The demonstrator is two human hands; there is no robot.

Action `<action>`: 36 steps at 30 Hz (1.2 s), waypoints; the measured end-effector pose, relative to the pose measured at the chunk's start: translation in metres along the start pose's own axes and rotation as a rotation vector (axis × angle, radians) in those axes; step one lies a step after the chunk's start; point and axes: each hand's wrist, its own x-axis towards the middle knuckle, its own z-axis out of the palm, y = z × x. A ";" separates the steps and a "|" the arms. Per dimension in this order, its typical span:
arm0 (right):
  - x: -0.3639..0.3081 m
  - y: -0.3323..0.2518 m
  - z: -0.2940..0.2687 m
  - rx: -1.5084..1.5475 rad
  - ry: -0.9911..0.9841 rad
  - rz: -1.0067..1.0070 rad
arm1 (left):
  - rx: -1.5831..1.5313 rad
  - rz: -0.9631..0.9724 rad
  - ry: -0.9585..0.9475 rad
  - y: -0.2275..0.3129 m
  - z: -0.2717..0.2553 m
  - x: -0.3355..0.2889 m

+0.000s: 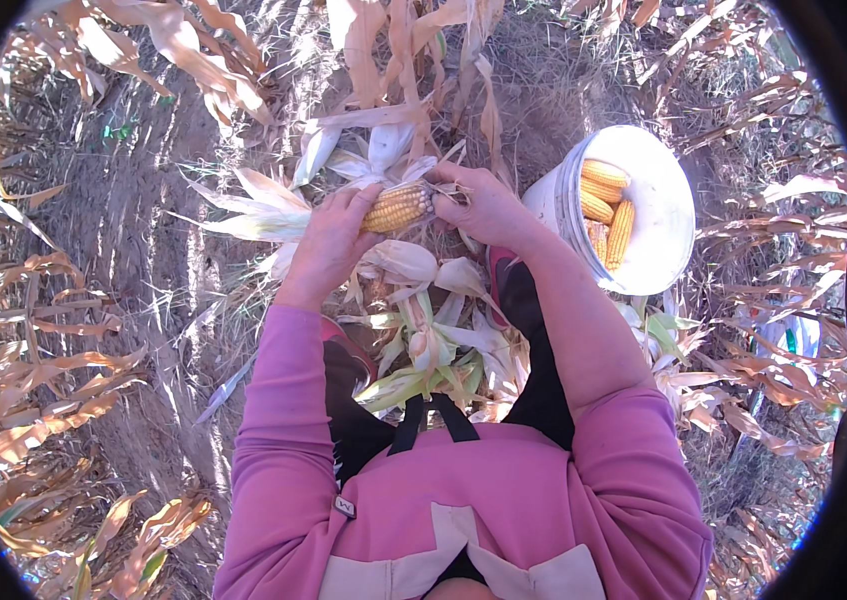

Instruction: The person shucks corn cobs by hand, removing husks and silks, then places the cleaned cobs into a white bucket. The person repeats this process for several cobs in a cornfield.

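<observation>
Corn cob (396, 207) held mid-scene, far from body: yellow, bumpy kernel rows, pale papery husk peeled back. Left hand (331, 240) fingers curled shut round cob's left end. Right hand (488, 205) fingers closed, pinching dry husk at right end. White plastic bucket (658, 215), round, far right, holds several bare yellow cobs. Limp pale husks (433, 335) heaped on soil near feet. Brittle brown stalks (33, 400) at left.

Single head-worn fisheye view, aimed steeply down over the chest. Forearms are seen entering from the lower edge, left hand (328, 240) and right hand (488, 205) close below centre. Ground (143, 250) is viewed from standing height. Edges are bent and vignetted black. No second view is provided.
</observation>
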 end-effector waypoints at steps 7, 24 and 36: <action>0.006 0.009 0.017 0.064 0.177 -0.028 | 0.034 -0.020 0.035 -0.001 -0.004 0.002; 0.007 -0.012 0.020 0.399 0.138 0.049 | -0.351 -0.045 -0.006 -0.002 -0.002 -0.001; 0.004 -0.016 0.018 0.844 0.264 0.102 | -0.964 -0.067 -0.081 0.006 0.026 0.007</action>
